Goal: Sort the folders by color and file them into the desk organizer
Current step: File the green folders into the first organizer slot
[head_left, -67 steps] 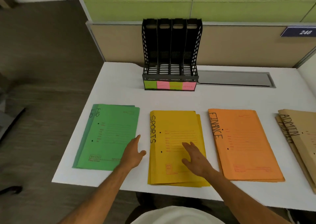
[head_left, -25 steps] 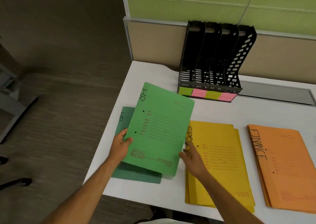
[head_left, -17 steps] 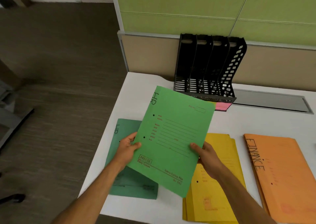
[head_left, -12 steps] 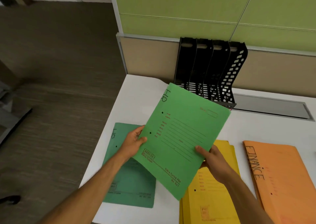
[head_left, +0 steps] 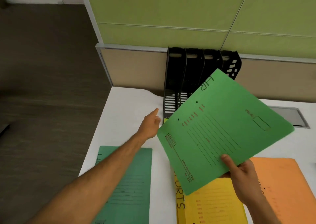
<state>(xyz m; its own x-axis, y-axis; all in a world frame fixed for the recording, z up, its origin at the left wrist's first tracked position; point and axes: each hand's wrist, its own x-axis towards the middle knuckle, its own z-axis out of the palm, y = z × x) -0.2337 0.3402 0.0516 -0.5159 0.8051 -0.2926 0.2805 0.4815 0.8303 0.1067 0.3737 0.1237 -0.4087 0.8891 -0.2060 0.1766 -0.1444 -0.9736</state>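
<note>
Far left: dark floor [head_left: 42,87] beside the white worktop [head_left: 130,104].

Near left edge of the worktop: a darker green folder [head_left: 135,181] lies flat, partly covered by the left forearm that crosses above it.

Left hand [head_left: 150,126]: stretched forward over the worktop, empty, one finger extended and pointing toward the lower left corner of the desk organizer [head_left: 179,80]; the other fingers are hidden on the far side of the hand, so how they lie cannot be told. The fingertip is just short of the organizer; contact cannot be confirmed.

Desk organizer: black, four upright slots side by side, standing at the back of the worktop against the beige partition [head_left: 133,66] with green wall panels [head_left: 171,10] above. No folder shows in the visible upper parts of the slots. Its lower right portion is hidden behind the raised folder.

Centre: bright green folder [head_left: 222,131] marked "HR", held in the air, tilted, its upper corner overlapping the front of the organizer. It is not in any slot.

Right hand [head_left: 242,176]: pinches the green folder at its lower edge, thumb on the printed face, the other fingers underneath.

Below it: yellow folder [head_left: 212,205] flat on the worktop, lettering partly covered.

Right: orange folder [head_left: 280,186] flat on the worktop, next to the yellow one. Behind it, a grey recessed panel [head_left: 290,116] in the worktop.
</note>
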